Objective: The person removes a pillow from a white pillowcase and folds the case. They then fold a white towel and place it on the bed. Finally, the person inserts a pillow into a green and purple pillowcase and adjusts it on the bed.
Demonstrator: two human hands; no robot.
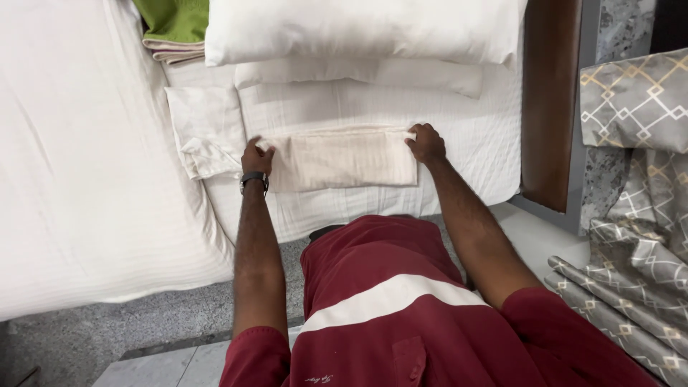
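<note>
Both hands at the top corners of a folded cream cloth (pixel 344 159) on the bed (pixel 466 136): left hand (pixel 256 158), black watch (pixel 254 178) at the wrist, pinching the left corner; right hand (pixel 426 142) pinching the right corner. Cloth flat, just below two stacked white pillows (pixel 358 32). Crumpled white pillowcase (pixel 208 136) beside the left hand. Green folded fabric (pixel 175 21) top left. Patterned grey curtain (pixel 634 179) far right.

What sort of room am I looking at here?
Most likely a bedroom, perhaps a hotel room. A bed with white sheets carries stacked pillows, patterned curtains hang alongside, and both hands, left and right, hold a folded cloth.
</note>
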